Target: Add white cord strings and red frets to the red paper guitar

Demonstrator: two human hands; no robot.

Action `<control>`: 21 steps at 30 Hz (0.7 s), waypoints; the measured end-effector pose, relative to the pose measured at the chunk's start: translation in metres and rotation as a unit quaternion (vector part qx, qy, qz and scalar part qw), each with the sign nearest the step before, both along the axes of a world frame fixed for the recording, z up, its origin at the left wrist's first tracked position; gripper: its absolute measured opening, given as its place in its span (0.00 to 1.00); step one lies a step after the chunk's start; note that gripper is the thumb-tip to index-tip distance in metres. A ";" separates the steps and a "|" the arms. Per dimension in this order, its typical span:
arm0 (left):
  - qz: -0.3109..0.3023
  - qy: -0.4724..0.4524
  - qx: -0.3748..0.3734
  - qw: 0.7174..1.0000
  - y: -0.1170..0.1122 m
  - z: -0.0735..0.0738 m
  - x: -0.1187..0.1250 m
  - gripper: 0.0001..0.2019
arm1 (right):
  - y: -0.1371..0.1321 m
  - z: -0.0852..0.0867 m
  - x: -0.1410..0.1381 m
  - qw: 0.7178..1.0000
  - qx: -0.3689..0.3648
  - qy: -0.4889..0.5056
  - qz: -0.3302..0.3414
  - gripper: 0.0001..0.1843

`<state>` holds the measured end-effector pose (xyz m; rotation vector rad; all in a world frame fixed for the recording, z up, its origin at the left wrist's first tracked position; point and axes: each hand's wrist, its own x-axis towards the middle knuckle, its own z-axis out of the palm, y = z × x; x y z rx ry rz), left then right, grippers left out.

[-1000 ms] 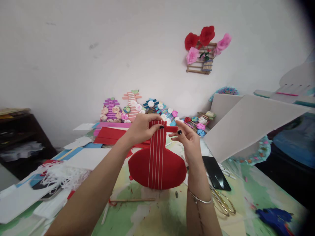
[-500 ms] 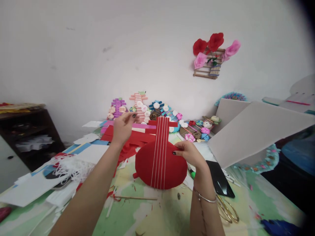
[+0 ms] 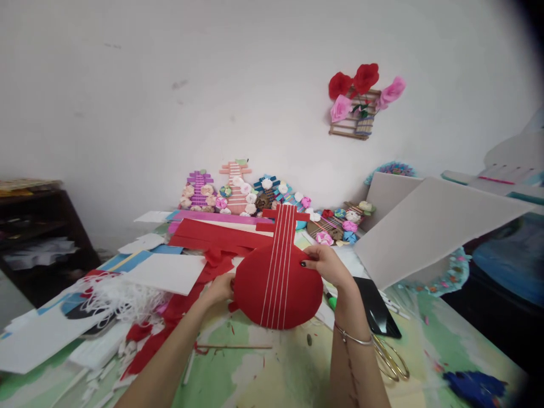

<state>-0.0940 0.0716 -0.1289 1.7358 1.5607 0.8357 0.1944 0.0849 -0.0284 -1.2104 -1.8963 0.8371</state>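
Observation:
A red paper lute [image 3: 255,283] with white strings down its front stands upright, its neck pointing up. My right hand [image 3: 325,266] pinches its right upper edge, the thumb on the front and other fingers behind. At the opposite edge, my left hand [image 3: 221,288] is closed on the rim, its fingertips partly hidden behind the lute. A thin wooden stick [image 3: 233,346] lies on the table in front, with a red scrap at its left end.
Red paper strips [image 3: 221,238] and white string [image 3: 123,297] lie left. Decorated lutes [image 3: 236,187] lean against the wall. Right are gold-handled scissors [image 3: 393,357], a black tablet-like slab [image 3: 378,309], a glue gun-like blue object [image 3: 474,388] and a large white board [image 3: 433,221].
My left hand has come down from beside the lute's neck to its left edge and taken hold there. The right hand keeps its grip. The view has shifted slightly.

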 end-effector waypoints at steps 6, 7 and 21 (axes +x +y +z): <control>-0.016 -0.024 -0.008 1.000 -0.005 -0.012 0.007 0.11 | 0.002 -0.002 0.002 1.000 -0.007 0.006 0.004 0.06; -0.019 -0.025 -0.011 0.999 -0.004 -0.013 0.007 0.11 | 0.003 -0.003 0.002 1.000 -0.008 0.007 0.004 0.06; -0.004 -0.021 -0.067 0.997 0.022 -0.030 -0.020 0.09 | 0.043 -0.049 0.007 0.991 -0.061 0.023 -0.121 0.08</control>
